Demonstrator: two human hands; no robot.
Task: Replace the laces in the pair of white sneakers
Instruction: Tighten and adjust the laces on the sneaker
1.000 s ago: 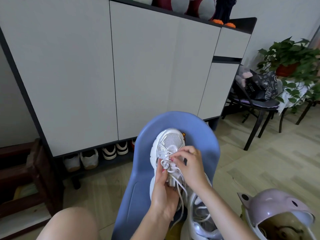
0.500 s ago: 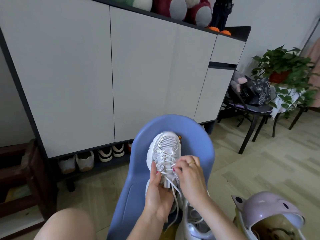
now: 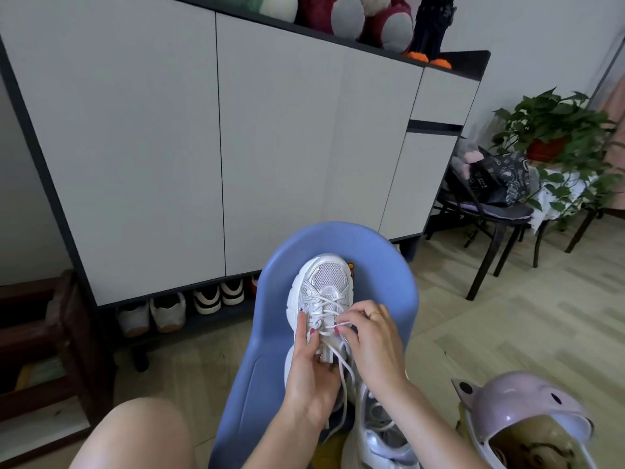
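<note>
Shoe in hand: white mesh-and-leather sneaker (image 3: pixel 323 292) resting toe-away on the blue moulded plastic chair (image 3: pixel 382 265)
Lacing: white cord lace (image 3: pixel 326 306) crossed through the lower eyelets — upper rows look unfinished, loose ends trailing down
Left hand (image 3: pixel 311 370): fingers curled round the sneaker's side, thumb on the lace
Right hand (image 3: pixel 370 343): fingertips pinching a lace strand
Second white sneaker (image 3: pixel 382 431): just beside, below the right wrist — lace slack; whether it is finished, I cannot tell

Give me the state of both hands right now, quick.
Left hand: grips the white sneaker along its side, thumb by the eyelets.
Right hand: pinches the white lace at the fingertips, over the tongue.
</note>
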